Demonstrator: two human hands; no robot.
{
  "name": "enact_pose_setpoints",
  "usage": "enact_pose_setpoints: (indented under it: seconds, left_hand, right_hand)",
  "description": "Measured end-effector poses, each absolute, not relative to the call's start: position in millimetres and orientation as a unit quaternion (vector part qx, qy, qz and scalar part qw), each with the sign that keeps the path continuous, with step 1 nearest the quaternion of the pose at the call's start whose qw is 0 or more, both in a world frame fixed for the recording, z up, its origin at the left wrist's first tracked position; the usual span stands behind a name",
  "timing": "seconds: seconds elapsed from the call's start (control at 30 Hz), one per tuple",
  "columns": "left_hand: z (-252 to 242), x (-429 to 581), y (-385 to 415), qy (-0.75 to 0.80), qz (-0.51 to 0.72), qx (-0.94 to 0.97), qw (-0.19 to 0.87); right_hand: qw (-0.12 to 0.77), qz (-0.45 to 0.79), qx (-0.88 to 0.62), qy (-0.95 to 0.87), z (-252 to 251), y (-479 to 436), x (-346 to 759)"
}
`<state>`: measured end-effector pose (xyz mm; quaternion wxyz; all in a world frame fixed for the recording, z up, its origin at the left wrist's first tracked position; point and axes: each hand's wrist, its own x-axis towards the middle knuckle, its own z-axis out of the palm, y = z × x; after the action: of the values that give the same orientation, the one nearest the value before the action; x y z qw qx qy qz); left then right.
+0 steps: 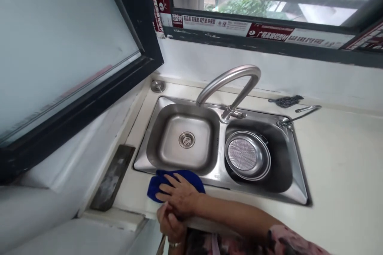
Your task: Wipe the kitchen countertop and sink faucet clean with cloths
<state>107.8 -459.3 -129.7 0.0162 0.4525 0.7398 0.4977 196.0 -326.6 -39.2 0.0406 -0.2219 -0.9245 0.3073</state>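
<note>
A blue cloth [158, 181] lies on the white counter's front edge, just before the left basin of a steel double sink [220, 175]. My right hand [179, 196] rests flat on the cloth with fingers spread, its forearm reaching in from the lower right. My left hand [170, 223] sits just below the counter edge under the right hand, fingers curled; what it holds, if anything, is hidden. The left basin [167, 135] has a round drain [186, 140]. A steel strainer bowl [247, 154] sits in the right basin.
A curved steel faucet [230, 83] arches over the sink, with a smaller tap [299, 114] at its right corner. A dark scrubber [285, 101] lies by the back wall. An open window pane [60, 48] leans over the counter's left side. A dark slab [112, 177] rests at the left.
</note>
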Motion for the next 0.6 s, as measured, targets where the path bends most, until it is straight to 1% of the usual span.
enact_pose_setpoints:
  seconds: [0.13, 0.33, 0.47, 0.6]
  left_hand:
    - [-121.1, 108.5, -455.0, 0.761, 0.458, 0.459, -0.019]
    - [-132.2, 102.3, -463.7, 0.753, 0.424, 0.503, 0.019]
    - [-127.5, 100.3, -458.5, 0.729, 0.429, 0.533, -0.002]
    - [-115.9, 101.6, -447.6, 0.721, 0.452, 0.525, -0.011]
  right_hand:
    - [0.034, 0.280, -0.224, -0.933, -42.2, -305.2, 151.2]
    - [0.044, 0.252, -0.252, -0.933, -53.1, -288.3, 120.1]
    - [0.067, 0.229, -0.251, -0.938, -51.4, -293.9, 133.8]
    - [0.089, 0.231, -0.259, -0.934, -45.8, -310.7, 178.5]
